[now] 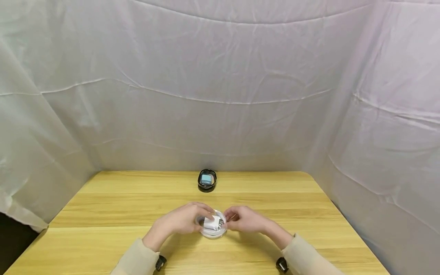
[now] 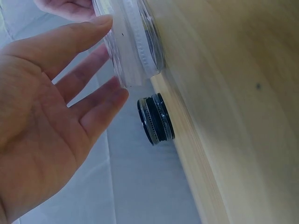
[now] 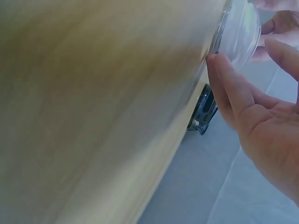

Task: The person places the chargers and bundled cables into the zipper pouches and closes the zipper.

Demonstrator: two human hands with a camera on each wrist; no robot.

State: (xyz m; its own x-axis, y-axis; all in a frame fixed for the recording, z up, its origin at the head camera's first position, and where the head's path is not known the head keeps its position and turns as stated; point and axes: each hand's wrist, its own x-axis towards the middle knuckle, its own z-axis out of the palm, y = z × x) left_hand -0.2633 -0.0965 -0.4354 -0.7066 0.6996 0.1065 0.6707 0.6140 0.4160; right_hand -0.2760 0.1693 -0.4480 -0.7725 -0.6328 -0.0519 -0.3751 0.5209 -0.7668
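Observation:
A clear round zip case (image 1: pixel 214 233) sits low over the table between both hands, a white charger (image 1: pixel 211 223) and silver-tipped cable ends inside it. My left hand (image 1: pixel 185 219) grips its left side, index finger over the top and thumb at the near edge. In the left wrist view the thumb (image 2: pixel 100 23) lies against the clear wall, above a white zipper band (image 2: pixel 145 42). My right hand (image 1: pixel 245 218) touches the case's right rim. In the right wrist view its fingertips (image 3: pixel 219 60) meet the wall, with the thumb a little apart.
A black-rimmed round case (image 1: pixel 207 187) with a light blue item inside stands near the far edge of the wooden table (image 1: pixel 275 191). Pale cloth curtains (image 1: pixel 220 126) hang behind and at both sides. Small black wrist cameras (image 1: pixel 282 264) sit under the sleeves.

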